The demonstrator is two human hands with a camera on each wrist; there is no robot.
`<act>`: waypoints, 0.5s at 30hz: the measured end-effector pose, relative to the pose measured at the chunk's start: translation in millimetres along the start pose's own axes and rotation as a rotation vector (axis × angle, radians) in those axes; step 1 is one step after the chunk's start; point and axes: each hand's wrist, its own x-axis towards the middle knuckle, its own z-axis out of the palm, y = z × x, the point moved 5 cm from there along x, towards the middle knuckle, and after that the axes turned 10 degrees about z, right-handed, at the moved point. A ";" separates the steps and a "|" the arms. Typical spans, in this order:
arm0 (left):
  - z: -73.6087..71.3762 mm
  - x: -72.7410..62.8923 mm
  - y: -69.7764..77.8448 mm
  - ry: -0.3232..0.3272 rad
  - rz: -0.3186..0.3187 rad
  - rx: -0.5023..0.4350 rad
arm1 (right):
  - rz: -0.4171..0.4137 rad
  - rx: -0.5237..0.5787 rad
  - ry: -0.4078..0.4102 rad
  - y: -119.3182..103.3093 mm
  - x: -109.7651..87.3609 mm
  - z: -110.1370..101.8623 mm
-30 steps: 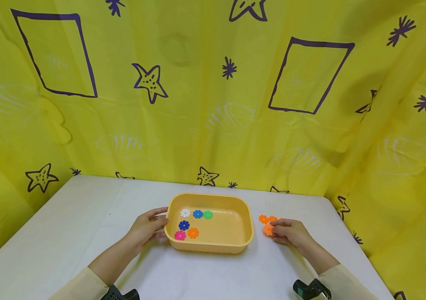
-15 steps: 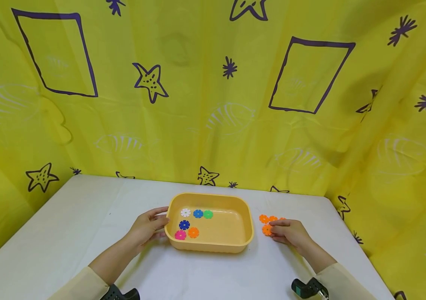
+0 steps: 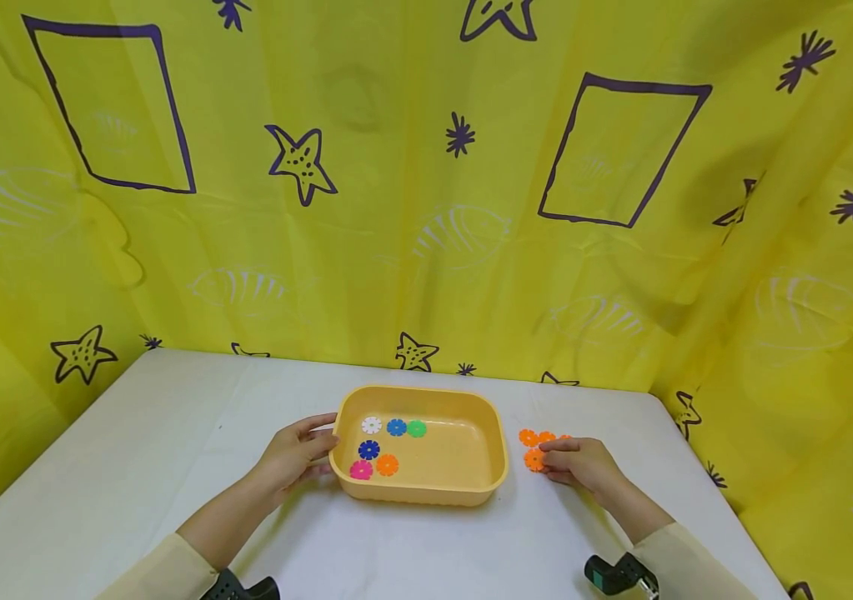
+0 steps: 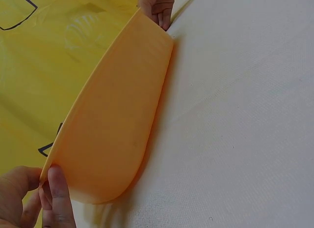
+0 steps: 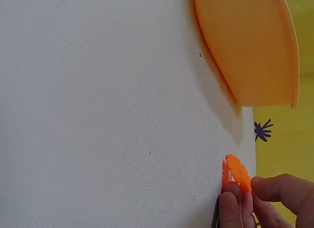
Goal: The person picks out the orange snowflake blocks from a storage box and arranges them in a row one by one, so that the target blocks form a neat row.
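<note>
A pale orange plastic basin [image 3: 444, 493] stands on the white table. My left hand [image 3: 293, 457] grips its left rim, with the thumb and fingers on either side of the wall in the left wrist view. To the right of the basin, my right hand [image 3: 585, 468] pinches an orange flower-shaped plastic disc [image 3: 534, 459] by its edge. That disc [image 5: 237, 170] is tilted up from the table in the right wrist view. Just behind it lie several more orange discs [image 3: 528, 437], partly hidden by the right fingers.
Inside the basin, toward its left side, lie a white disc [image 3: 371, 425], a blue disc [image 3: 396, 427], a green disc [image 3: 416, 428], a dark blue disc [image 3: 369, 450], a pink disc [image 3: 361, 470] and an orange disc [image 3: 387, 465]. A yellow patterned curtain [image 3: 396, 250] encloses the table.
The disc in my right fingers has shifted very slightly to the left since one second ago. My left hand and the basin have stayed in place.
</note>
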 end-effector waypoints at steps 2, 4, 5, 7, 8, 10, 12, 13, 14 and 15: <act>0.1 0.2 -0.2 0.000 0.000 0.002 | 0.000 -0.006 -0.005 -0.3 -0.7 -0.7; 0.1 0.4 -0.4 0.000 0.000 0.008 | 0.000 -0.005 -0.007 -0.6 -1.6 -1.3; 0.1 0.6 -0.5 -0.001 0.000 0.011 | -0.002 -0.001 -0.009 -0.8 -2.2 -1.6; 0.0 0.7 -0.9 -0.001 -0.001 0.011 | -0.012 -0.001 -0.020 -1.5 -3.2 -2.1; -0.1 0.8 -1.0 -0.001 -0.002 0.011 | -0.016 -0.002 -0.024 -1.8 -3.8 -2.5; -0.2 0.9 -1.4 -0.003 -0.005 0.008 | -0.024 -0.003 -0.032 -2.3 -4.6 -3.5; -0.4 0.8 -1.7 0.003 -0.010 0.005 | -0.028 -0.003 -0.040 -2.5 -4.9 -4.8; -0.4 0.9 -1.7 0.006 -0.013 0.005 | -0.026 0.003 -0.042 -2.5 -5.0 -5.5; -0.4 0.9 -1.5 0.005 -0.013 0.007 | -0.025 0.004 -0.044 -2.6 -5.1 -6.2; -0.3 0.9 -1.3 0.009 -0.015 0.007 | -0.023 0.008 -0.045 -2.8 -5.2 -6.8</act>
